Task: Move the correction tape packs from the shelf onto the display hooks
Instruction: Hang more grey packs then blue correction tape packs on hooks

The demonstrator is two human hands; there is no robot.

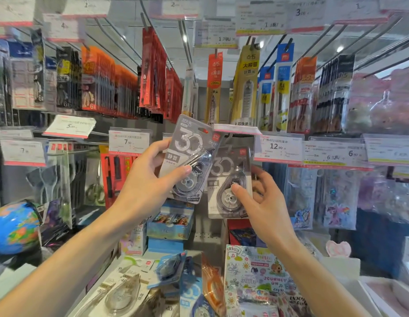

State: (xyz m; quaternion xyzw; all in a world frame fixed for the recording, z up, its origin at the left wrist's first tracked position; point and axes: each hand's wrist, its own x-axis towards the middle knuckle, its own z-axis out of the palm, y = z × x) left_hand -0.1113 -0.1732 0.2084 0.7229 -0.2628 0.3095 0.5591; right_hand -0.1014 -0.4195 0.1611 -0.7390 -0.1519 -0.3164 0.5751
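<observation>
My left hand (151, 177) grips a grey correction tape pack (192, 145) marked "30", tilted to the right, its top hole close to the end of a display hook under a pink-edged price tag (236, 129). Just right of it a second grey correction tape pack (230, 165) hangs upright below that tag. My right hand (263, 197) holds this second pack, thumb on its clear blister and fingers behind it. The two packs overlap slightly. Several more correction tape packs (171, 271) in blue, orange and clear lie loose on the shelf (100, 291) below.
Rows of hooks hold pen packs (100, 83) at upper left and refill packs (247, 88) at upper right. Price tags (279, 147) line the middle rail. A globe (15, 227) sits at lower left, boxes (170, 225) stand behind the shelf, and a colourful notebook (260, 275) lies at right.
</observation>
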